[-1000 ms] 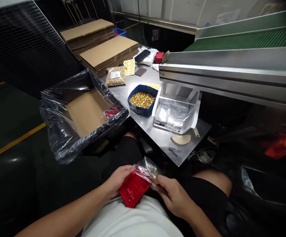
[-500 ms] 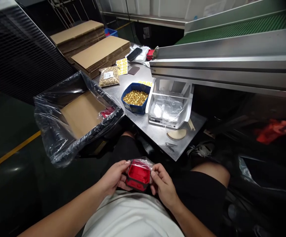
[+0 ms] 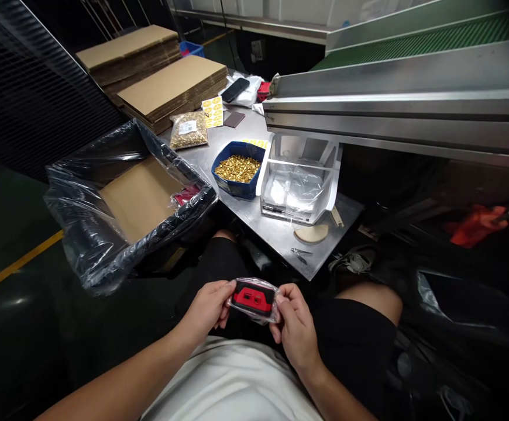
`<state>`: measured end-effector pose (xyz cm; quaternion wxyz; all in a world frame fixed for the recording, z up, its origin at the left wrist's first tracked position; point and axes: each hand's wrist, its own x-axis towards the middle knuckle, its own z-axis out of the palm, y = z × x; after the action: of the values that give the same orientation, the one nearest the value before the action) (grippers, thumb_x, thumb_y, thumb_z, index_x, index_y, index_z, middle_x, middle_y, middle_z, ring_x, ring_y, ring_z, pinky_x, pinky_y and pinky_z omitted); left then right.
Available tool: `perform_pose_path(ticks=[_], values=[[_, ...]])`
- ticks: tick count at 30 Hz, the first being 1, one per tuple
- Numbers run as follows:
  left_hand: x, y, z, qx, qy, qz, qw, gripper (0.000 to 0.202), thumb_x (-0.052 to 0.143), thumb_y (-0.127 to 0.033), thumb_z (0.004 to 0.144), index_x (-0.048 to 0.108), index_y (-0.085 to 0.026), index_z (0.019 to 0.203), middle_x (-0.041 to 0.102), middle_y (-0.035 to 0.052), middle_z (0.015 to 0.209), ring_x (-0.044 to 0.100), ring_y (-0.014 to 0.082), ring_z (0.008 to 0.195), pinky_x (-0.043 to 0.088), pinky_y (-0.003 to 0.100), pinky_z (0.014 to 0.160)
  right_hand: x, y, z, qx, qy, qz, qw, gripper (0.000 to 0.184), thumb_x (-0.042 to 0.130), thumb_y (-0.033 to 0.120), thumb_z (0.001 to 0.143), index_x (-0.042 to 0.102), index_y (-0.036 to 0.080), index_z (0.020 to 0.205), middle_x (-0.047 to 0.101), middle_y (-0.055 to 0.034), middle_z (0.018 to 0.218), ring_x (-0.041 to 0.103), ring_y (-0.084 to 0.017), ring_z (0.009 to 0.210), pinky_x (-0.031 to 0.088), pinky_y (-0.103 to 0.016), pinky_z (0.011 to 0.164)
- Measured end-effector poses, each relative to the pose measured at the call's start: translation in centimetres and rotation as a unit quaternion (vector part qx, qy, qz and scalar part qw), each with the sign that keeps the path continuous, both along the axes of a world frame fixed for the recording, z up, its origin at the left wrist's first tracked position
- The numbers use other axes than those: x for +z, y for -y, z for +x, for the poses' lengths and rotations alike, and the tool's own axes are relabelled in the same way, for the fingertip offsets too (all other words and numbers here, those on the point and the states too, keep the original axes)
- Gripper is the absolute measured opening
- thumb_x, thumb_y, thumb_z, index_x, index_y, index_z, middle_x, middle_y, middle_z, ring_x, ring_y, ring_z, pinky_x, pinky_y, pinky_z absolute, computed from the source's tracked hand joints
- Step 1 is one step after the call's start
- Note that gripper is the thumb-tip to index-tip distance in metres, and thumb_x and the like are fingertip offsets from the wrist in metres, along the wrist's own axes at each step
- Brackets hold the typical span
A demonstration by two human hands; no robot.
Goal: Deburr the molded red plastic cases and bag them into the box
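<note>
A second ago you had the red part (image 3: pixel 249 299) tilted with its broad face toward you; now you have turned it edge-on, and its long axis runs left to right between your hands, level over your lap, still inside its clear bag (image 3: pixel 261 310). Your left hand (image 3: pixel 208 307) pinches the left end of the bagged part with thumb and fingertips, and your right hand (image 3: pixel 293 328) grips the right end the same way. The view has also drifted, so the worktop (image 3: pixel 281 231) sits a little further left and higher.

From the left: a cardboard box (image 3: pixel 136 196) lined with plastic, a bag of brass pieces (image 3: pixel 188 130) with a white label too small to read, yellow sticker sheets (image 3: pixel 213 111), a blue tray (image 3: pixel 237 168) of brass pieces, and a clear bin (image 3: pixel 301 184).
</note>
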<state>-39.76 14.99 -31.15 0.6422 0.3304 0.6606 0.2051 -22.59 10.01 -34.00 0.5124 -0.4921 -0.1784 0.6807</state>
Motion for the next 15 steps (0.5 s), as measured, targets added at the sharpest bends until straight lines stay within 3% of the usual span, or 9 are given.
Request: perform_pose_path(ticks=[6, 15], values=[[2.2, -0.1, 1.0, 0.023, 0.060, 0.022, 0.998, 0.046, 0.059, -0.053, 0.082, 0.041, -0.020, 0.055, 0.032, -0.0070, 0.039, 0.035, 0.0082, 0.033, 0.020, 0.021, 0.037, 2.9, 0.0, 0.3, -0.017, 0.026, -0.007, 0.999, 0.027, 0.053, 0.048, 0.094, 0.047, 0.022, 0.089, 0.038, 0.0108, 0.056, 0.029, -0.003, 0.039, 0.026, -0.012, 0.033], [2.2, -0.3, 0.7, 0.020, 0.101, 0.021, 0.995, 0.041, 0.060, -0.043, 0.084, 0.043, -0.019, 0.054, 0.033, -0.0063, 0.039, 0.035, 0.0080, 0.034, 0.020, 0.021, 0.038, 3.4, -0.6, 1.1, -0.030, -0.018, 0.012, 0.999, 0.023, 0.054, 0.044, 0.095, 0.049, 0.022, 0.091, 0.037, 0.0103, 0.056, 0.026, -0.004, 0.042, 0.028, -0.012, 0.035]])
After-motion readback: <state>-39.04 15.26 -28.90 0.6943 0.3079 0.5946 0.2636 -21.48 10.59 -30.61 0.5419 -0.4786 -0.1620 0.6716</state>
